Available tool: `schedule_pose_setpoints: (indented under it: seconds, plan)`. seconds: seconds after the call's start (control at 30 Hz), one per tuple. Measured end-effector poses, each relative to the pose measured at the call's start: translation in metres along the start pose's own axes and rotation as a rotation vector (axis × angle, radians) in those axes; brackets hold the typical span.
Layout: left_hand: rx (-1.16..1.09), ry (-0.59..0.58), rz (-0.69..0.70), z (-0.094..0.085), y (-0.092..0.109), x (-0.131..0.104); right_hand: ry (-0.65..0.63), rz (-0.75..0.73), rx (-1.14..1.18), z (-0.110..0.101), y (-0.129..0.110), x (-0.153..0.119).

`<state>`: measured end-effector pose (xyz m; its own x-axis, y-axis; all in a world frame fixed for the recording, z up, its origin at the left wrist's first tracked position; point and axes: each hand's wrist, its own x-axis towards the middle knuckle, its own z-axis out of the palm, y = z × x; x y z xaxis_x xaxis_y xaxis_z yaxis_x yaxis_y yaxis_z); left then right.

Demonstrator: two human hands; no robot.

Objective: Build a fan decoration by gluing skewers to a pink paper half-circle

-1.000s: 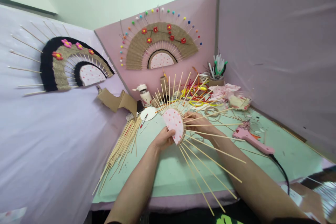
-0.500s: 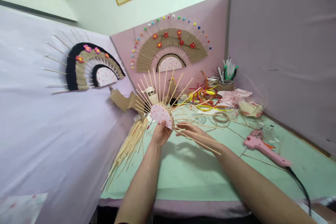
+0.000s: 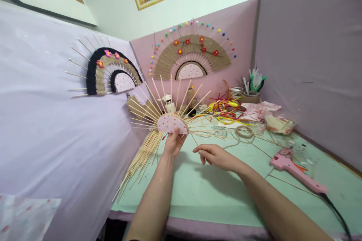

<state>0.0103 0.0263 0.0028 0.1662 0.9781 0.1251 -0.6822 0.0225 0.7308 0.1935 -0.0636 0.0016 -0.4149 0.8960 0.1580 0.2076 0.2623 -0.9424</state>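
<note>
My left hand [image 3: 174, 144] is closed on the lower edge of a fan frame, its thumb on the front of the half-round base [image 3: 172, 124], which is covered in white cloth with pink dots. Thin wooden sticks [image 3: 171, 90] spread outward from the base's curved rim. Lower right of the frame, my right hand [image 3: 212, 155] has its fingers bent, thumb and forefinger close together. A taut strand of twine [image 3: 193, 139] runs from the base's right corner to those fingertips. On the table lies a coil of twine [image 3: 244, 132], with a loose length trailing toward my right hand.
A pink glue gun [image 3: 296, 173] with a black cord lies at right. Loose sticks [image 3: 143, 158] are piled at left. Coloured pipe cleaners [image 3: 226, 111], dotted cloth [image 3: 260, 111] and a pot of tools [image 3: 251, 97] stand behind. Two finished fans [image 3: 195, 49] hang on the partitions.
The fan frame has turned so its flat edge is nearly level. My right hand has moved from beside the sticks down and away, drawing the strand out. The view has shifted slightly.
</note>
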Motion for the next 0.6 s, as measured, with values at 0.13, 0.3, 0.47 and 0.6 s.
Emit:
schedule_pose_setpoints:
  seconds: [0.13, 0.3, 0.47, 0.6]
  plan:
    - [-0.022, 0.027, 0.001, -0.003, -0.001, 0.004, 0.2, -0.09, -0.127, -0.016, -0.012, -0.012]
    - [-0.042, 0.047, 0.011, -0.006, -0.002, 0.008, 0.549, -0.166, -0.085, -0.038, -0.016, -0.019]
    - [-0.026, 0.058, 0.022, -0.006, -0.004, 0.008, 0.92, -0.287, 0.064, -0.048, -0.017, -0.02]
    - [-0.006, 0.047, 0.007, -0.008, -0.006, 0.008, 1.025, -0.342, 0.209, -0.055, -0.014, -0.018]
